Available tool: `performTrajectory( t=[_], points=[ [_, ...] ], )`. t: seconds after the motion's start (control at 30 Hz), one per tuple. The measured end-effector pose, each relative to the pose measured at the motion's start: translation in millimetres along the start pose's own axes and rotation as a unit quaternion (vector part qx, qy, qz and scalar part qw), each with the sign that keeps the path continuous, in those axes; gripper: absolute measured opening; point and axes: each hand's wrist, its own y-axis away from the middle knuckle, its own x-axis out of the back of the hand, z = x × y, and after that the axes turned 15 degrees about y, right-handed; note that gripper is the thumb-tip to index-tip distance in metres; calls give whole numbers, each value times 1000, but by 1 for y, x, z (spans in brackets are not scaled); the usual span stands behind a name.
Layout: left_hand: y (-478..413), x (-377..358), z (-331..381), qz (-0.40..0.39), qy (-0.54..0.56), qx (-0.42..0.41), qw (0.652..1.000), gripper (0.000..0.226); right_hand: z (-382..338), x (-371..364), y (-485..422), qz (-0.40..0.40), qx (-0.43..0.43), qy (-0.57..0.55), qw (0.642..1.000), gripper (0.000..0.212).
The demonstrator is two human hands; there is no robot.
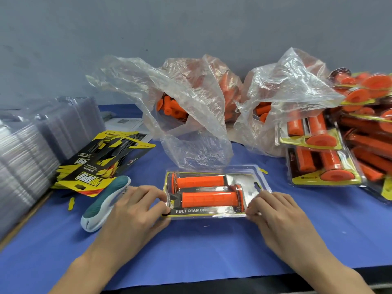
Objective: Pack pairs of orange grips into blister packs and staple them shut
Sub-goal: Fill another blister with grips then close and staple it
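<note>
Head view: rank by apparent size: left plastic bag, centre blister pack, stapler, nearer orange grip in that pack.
1. left plastic bag
2. centre blister pack
3. stapler, bulkier
4. nearer orange grip, close to the stapler in length

A single wide-angle camera worn on the person's head looks forward and down over the blue cloth-covered table (212, 247) toward the plain grey wall (191, 28). It sits close to the work (left hand (135, 209) and right hand (275, 211) reach in from the bottom edge).
</note>
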Motion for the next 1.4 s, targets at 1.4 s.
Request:
performTrajectory(
  t=[1.4],
  points=[
    [-52, 6, -34, -162, 434, 592, 659, 34, -72, -27, -28, 70, 172, -65, 980, 14]
  ],
)
